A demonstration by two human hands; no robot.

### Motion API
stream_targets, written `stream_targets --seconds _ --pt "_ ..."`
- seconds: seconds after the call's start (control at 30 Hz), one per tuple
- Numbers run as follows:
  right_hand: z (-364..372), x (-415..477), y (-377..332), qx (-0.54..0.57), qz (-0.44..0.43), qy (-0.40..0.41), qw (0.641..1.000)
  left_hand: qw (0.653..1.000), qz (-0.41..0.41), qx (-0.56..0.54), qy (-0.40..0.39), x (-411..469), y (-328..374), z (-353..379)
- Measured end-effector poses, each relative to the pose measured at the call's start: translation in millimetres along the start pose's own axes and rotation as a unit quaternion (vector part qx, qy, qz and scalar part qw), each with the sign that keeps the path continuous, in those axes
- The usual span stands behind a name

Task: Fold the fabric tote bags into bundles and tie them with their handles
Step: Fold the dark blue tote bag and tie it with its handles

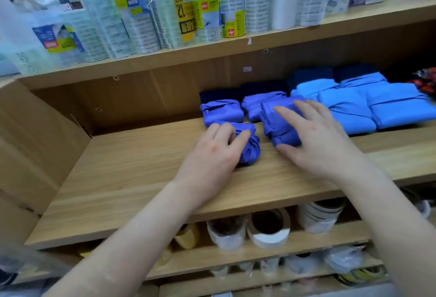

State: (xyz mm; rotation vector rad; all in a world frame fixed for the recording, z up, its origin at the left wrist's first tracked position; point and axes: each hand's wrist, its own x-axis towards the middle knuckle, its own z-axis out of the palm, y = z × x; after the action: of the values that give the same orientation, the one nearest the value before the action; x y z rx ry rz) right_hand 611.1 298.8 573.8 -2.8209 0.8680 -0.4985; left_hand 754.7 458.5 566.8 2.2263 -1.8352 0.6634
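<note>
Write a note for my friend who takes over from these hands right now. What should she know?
Left grip: fingers curled round a purple bundle on the shelf.
Right grip: fingers straight, resting on a second purple bundle.
Done: two more purple bundles lie tied behind, light blue bundles to the right.
Left: probably line these two up with the rest; no unfolded bag shows.

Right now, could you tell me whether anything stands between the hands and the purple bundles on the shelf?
Nothing visible does. The left hand grips the front purple bundle, and the right hand rests with straight fingers on the neighbouring purple bundle.
</note>
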Motion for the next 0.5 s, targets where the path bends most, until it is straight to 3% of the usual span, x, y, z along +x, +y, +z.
stream_targets --seconds 0.13,0.3,0.5 --pt "0 2 7 -0.064 -0.033 -0.051 0.996 0.986 -0.091 -0.086 -0.114 7 -7 -12" --pt "3 0 19 -0.045 -0.077 -0.038 0.995 0.986 -0.122 -0.095 -0.054 6 -4 -8" --pt "21 4 34 -0.001 -0.131 0.051 0.99 0.989 -0.131 -0.066 -0.002 9 -1 5"
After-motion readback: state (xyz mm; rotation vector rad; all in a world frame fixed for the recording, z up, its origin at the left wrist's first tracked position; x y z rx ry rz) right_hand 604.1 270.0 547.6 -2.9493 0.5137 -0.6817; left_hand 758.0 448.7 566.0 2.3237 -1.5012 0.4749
